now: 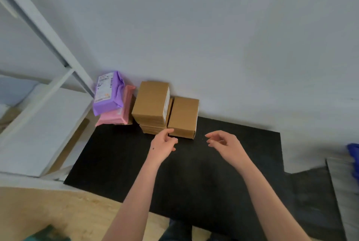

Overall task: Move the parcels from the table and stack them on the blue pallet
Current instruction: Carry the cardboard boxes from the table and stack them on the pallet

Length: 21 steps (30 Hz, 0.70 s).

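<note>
Sitting shut against the grey wall [213, 36], the brown cardboard boxes show nothing of their contents. They cluster at the far left corner of the black table [116, 153], at about eleven o'clock from the hands. The upper box [151, 102] rests on a lower box [152, 129], of which only the front edge peeks out. A white label runs down the upper box's right side. Just beside this stack, at its three o'clock, stands a single box [183, 117], plain, square-edged and lower than the stack.

At nine o'clock of the stack lie two soft bagged parcels. The purple parcel [107, 95], wrinkled and carrying a printed label, sits on top of the pink parcel [118, 112], which pokes out below and to the right.

Both hands reach over the table, well apart from each other, and neither holds anything. The left hand [164, 143] has loosely curled fingers with its forefinger [171, 130] stretched towards the bottom left corner of the single box; whether it touches the cardboard cannot be told. The right hand [223, 143] hovers at four o'clock of that box, with relaxed, slightly bent fingers clear of every parcel.

A white shelf [48, 120] stands at nine o'clock of the table. A blue object [354, 155] is cut off at the three o'clock edge, too little of it showing to identify.
</note>
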Each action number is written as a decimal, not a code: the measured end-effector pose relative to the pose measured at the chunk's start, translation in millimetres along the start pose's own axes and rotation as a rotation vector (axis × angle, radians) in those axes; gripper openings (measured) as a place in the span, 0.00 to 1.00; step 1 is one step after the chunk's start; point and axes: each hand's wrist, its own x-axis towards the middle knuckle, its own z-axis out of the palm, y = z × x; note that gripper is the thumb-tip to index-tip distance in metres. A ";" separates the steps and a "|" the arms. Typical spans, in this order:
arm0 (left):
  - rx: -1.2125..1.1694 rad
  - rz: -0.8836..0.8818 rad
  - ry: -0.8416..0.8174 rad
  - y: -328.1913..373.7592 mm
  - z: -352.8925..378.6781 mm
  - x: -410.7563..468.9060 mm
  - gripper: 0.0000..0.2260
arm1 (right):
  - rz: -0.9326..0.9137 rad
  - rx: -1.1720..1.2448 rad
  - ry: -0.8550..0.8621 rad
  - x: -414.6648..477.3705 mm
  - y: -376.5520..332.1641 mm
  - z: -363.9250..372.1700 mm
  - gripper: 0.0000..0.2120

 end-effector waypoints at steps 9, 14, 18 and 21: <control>-0.052 -0.199 -0.132 -1.6 7.2 54.9 0.32 | 0.150 -0.005 -0.033 46.6 -5.0 17.9 0.15; -0.048 -0.214 -0.122 -11.9 10.0 67.0 0.32 | 0.232 0.012 -0.081 73.4 -7.5 28.3 0.20; -0.088 -0.238 -0.119 -14.2 10.7 77.1 0.27 | 0.266 0.020 -0.138 86.3 -3.0 39.7 0.27; -0.058 -0.255 -0.167 -14.5 14.8 78.5 0.24 | 0.253 -0.010 -0.120 88.1 3.6 44.8 0.30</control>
